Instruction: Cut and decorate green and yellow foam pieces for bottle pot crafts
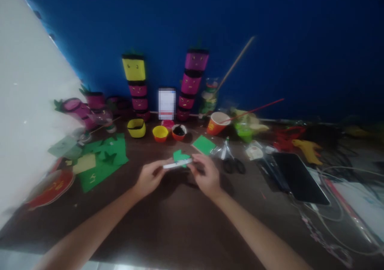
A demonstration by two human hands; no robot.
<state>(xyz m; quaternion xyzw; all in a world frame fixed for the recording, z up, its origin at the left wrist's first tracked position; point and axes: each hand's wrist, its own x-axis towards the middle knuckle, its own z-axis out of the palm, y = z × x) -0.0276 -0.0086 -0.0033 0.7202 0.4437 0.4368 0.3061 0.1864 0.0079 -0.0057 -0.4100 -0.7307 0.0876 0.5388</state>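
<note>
A narrow white strip (177, 164) with small dark marks is held level above the table between both hands. My left hand (150, 178) pinches its left end between thumb and fingers. At the other end, my right hand (207, 175) closes on the strip. A cut green piece (180, 156) shows just behind the strip; I cannot tell whether it is held or lies on the table. Beyond the right hand lie a green square (204, 145) and black-handled scissors (233, 165). Blur hides finer details of the strip.
Small yellow cup (160, 134), dark-filled cup (179, 132) and orange cup (219, 123) with a red stick stand behind. Two stacked-cup figures (139, 90) lean by the blue wall. Green sheets (103, 164) lie left; a black tablet (301, 178), cables and yellow glue gun (307, 150) lie right.
</note>
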